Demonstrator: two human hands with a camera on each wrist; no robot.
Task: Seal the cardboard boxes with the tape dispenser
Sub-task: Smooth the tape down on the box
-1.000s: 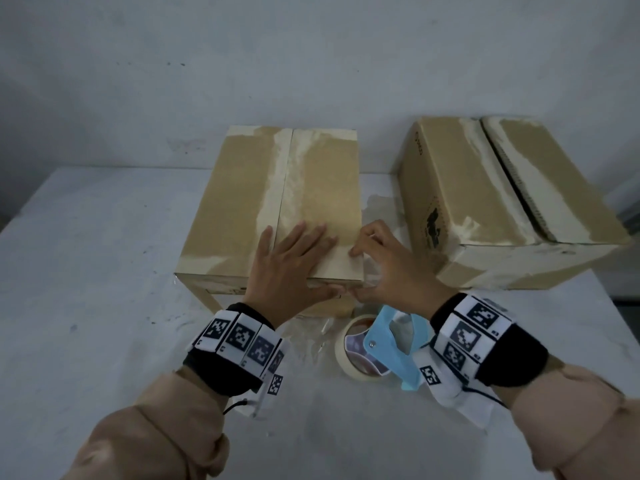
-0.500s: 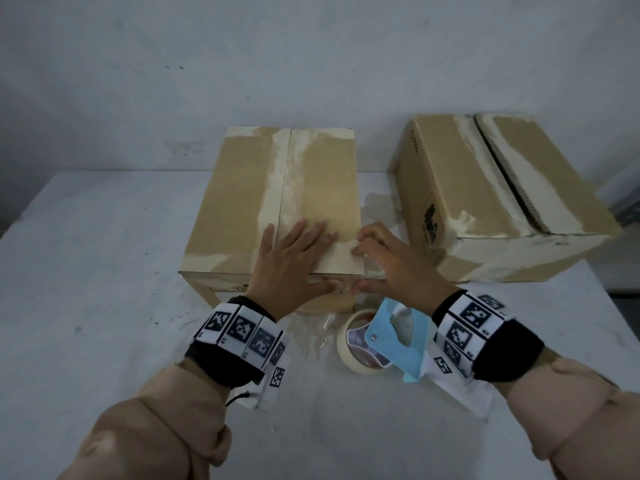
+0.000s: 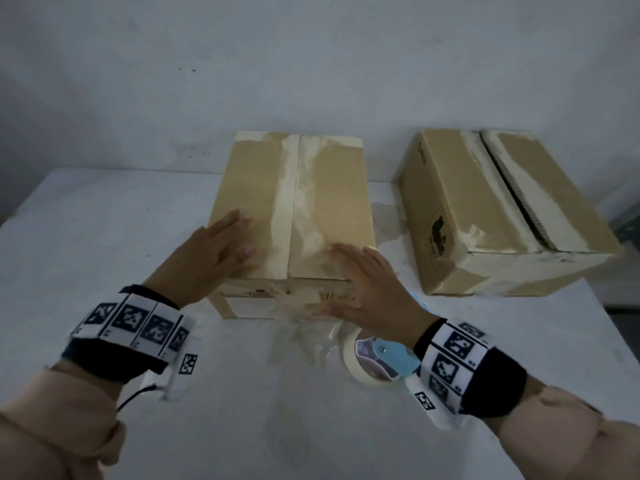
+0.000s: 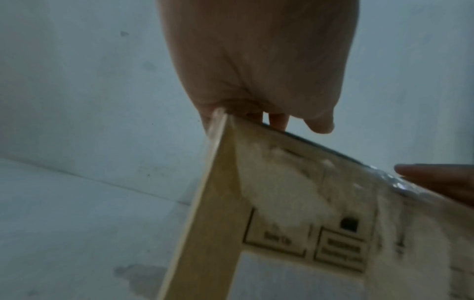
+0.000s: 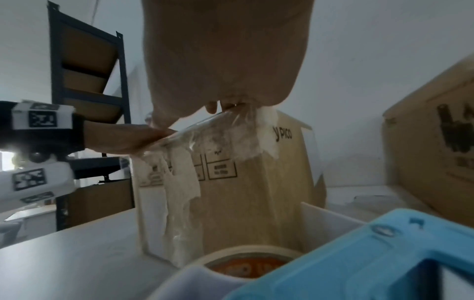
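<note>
White table (image 3: 104, 220) carries two cardboard boxes; both hands, left hand (image 3: 211, 258) and right hand (image 3: 367, 282), lie flat with fingers extended on the near box (image 3: 294, 209), closing flaps. Next: pick up tape dispenser (image 3: 381, 358), just beside the right wrist.

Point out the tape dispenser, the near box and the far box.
tape dispenser (image 3: 394, 356), head view, blue plastic body.
near box (image 3: 329, 202), head view, right top flap.
far box (image 3: 446, 188), head view, left top flap.

Tan cardboard boxes (image 3: 294, 209), pale tape streaks; light-blue tape dispenser (image 3: 394, 356); black-white checker-patterned wristbands (image 3: 133, 322); white table (image 3: 104, 237).
</note>
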